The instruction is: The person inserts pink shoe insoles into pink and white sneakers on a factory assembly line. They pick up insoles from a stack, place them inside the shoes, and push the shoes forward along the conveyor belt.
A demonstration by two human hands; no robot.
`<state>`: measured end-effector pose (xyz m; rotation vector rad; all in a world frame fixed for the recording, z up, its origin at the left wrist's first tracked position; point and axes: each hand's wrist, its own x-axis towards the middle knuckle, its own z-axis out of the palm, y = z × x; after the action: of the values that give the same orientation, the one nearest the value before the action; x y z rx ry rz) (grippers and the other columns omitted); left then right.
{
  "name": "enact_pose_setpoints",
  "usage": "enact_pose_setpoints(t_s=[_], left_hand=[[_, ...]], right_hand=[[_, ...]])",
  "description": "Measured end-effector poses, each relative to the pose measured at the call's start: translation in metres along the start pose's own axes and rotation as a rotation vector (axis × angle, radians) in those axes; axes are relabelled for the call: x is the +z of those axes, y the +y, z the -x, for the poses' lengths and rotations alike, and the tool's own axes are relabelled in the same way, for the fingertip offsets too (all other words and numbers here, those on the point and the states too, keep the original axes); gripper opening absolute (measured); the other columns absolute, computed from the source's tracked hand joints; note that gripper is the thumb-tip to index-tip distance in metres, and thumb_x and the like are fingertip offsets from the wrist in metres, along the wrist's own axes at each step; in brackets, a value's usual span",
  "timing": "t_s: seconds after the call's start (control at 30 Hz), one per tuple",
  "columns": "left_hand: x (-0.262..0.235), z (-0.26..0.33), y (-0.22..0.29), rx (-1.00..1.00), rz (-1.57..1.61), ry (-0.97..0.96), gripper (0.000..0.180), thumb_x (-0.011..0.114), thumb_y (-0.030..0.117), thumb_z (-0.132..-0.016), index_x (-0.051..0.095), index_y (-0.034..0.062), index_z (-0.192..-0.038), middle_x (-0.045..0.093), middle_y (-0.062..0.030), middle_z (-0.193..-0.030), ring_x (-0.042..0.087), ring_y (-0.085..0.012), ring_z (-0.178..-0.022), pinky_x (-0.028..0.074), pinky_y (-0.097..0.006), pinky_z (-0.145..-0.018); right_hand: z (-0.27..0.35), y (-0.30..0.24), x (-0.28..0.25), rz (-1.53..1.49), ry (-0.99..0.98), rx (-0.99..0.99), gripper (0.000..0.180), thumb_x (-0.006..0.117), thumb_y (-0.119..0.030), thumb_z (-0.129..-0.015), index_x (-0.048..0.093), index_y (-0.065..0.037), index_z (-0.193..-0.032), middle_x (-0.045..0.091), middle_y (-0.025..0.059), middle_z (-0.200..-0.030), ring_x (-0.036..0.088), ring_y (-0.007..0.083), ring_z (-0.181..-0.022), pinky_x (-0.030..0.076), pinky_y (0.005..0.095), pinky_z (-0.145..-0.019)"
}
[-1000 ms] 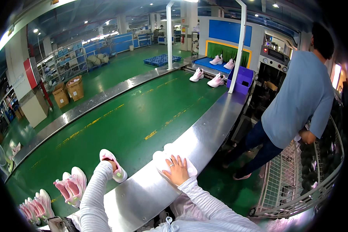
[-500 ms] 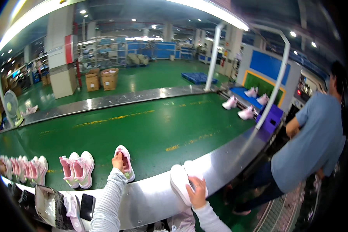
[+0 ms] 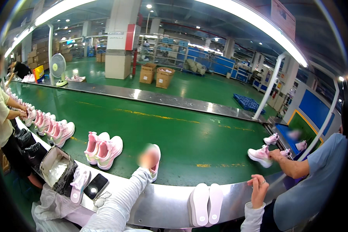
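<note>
My left hand (image 3: 147,157) is at the opening of a pink and white sneaker (image 3: 156,162) standing on the green belt; blur hides its fingers. To the right, my right hand (image 3: 258,189) is raised above the metal edge, fingers loosely bent and apart, holding nothing. A ring shows on one finger. Between my hands, a pair of pale pink insoles (image 3: 200,205) lies side by side on the metal edge. Left of my left hand, a pair of pink and white sneakers (image 3: 104,150) stands on the belt.
A phone (image 3: 96,186), a loose insole with white cloth (image 3: 80,185) and a plastic-lined box (image 3: 58,170) line the near left edge. More sneakers (image 3: 62,132) stand far left by another person. At right, a co-worker's hand (image 3: 275,155) touches sneakers (image 3: 260,155) near a post.
My right hand has let go of the insoles and moved right. The view has swung left. The co-worker at right now reaches to sneakers on the belt. My left hand stays at its sneaker.
</note>
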<state>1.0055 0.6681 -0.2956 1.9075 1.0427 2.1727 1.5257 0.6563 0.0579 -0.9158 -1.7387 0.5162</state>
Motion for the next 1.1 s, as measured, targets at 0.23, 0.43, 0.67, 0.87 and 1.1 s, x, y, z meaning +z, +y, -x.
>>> enact_pose_setpoints(t_s=[0.23, 0.43, 0.67, 0.87, 1.1], left_hand=[[0.052, -0.015, 0.021, -0.326, -0.601, 0.099, 0.048, 0.052, 0.024, -0.076, 0.042, 0.0066, -0.119, 0.042, -0.0098, -0.122, 0.037, -0.0248, -0.114, 0.031, -0.036, -0.093], [0.050, -0.017, 0.027, -0.413, -0.646, 0.105, 0.039, 0.052, 0.023, -0.076, 0.046, 0.0071, -0.111, 0.047, -0.0102, -0.112, 0.043, -0.0254, -0.102, 0.036, -0.037, -0.085], [0.043, -0.017, 0.029, -0.512, -0.698, 0.105, 0.029, 0.053, 0.022, -0.077, 0.052, 0.0076, -0.102, 0.053, -0.0105, -0.100, 0.050, -0.0260, -0.088, 0.041, -0.038, -0.075], [0.036, -0.030, 0.051, -0.656, -0.688, 0.146, 0.022, 0.054, 0.021, -0.077, 0.056, 0.0080, -0.094, 0.058, -0.0109, -0.089, 0.056, -0.0266, -0.077, 0.045, -0.039, -0.066], [-0.012, -0.092, 0.293, -0.654, -0.808, 0.503, 0.017, 0.056, 0.015, -0.066, 0.054, 0.0022, -0.056, 0.051, -0.0128, -0.050, 0.050, -0.0199, -0.044, 0.037, -0.034, -0.044]], right_hand=[[-0.105, 0.191, -0.010, 0.514, -0.166, 0.062, 0.031, 0.058, -0.011, -0.071, 0.055, -0.002, -0.100, 0.059, 0.0130, -0.086, 0.056, 0.0300, -0.077, 0.044, 0.0355, -0.072], [-0.142, 0.356, -0.034, 0.787, -0.213, 0.356, 0.071, 0.073, -0.011, -0.054, 0.040, -0.007, -0.117, 0.044, 0.0172, -0.118, 0.047, 0.0326, -0.106, 0.039, 0.0374, -0.091], [-0.156, 0.369, -0.026, 0.859, -0.338, 0.666, 0.069, 0.072, -0.014, -0.053, 0.038, -0.006, -0.113, 0.039, 0.0188, -0.116, 0.043, 0.0328, -0.106, 0.037, 0.0347, -0.091], [-0.169, 0.365, -0.002, 0.885, -0.363, 0.589, 0.049, 0.068, -0.016, -0.055, 0.046, -0.003, -0.097, 0.047, 0.0193, -0.099, 0.049, 0.0336, -0.092, 0.041, 0.0366, -0.082], [-0.157, 0.358, 0.053, 0.794, -0.384, 0.283, 0.031, 0.064, -0.020, -0.058, 0.055, 0.001, -0.079, 0.055, 0.0198, -0.078, 0.056, 0.0345, -0.075, 0.046, 0.0389, -0.071]])
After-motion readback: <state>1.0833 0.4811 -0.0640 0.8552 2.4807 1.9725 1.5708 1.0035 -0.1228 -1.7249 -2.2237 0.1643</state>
